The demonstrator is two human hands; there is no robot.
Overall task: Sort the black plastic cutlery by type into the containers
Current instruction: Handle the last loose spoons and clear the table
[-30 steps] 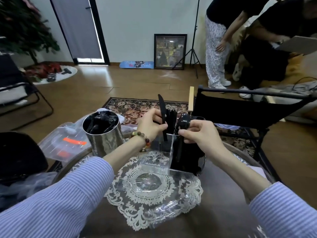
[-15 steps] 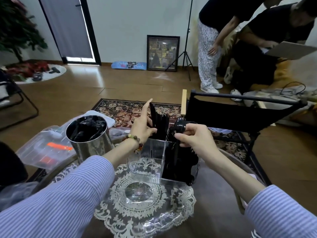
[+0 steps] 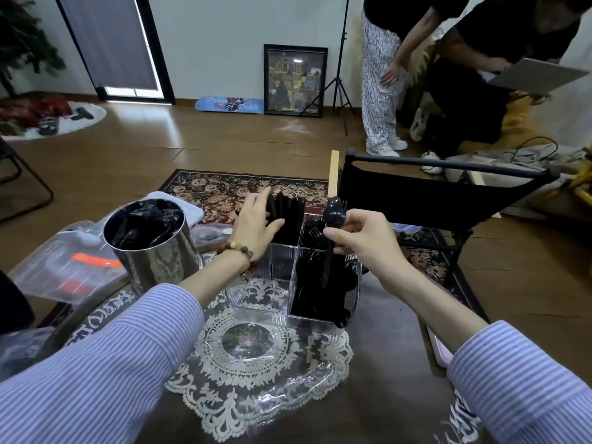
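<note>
Right hand (image 3: 362, 238) pinches glossy spoon (image 3: 333, 216); left hand (image 3: 253, 224) flat vs knives (image 3: 286, 216).

We see glossy black plastic on the spoon (image 3: 333, 216) at frame centre. Clear, ribbed plastic organiser (image 3: 266, 293) below it. Left-centre: polished steel canister (image 3: 157, 257), mirror finish w/ reflections. Lace doily (image 3: 256, 373) under crinkly clear film, lower centre. Dark smooth worktop (image 3: 394, 395). Floor (image 3: 208, 149): shiny wood planks. Sleeves (image 3: 96, 379): striped woven cloth.
</note>
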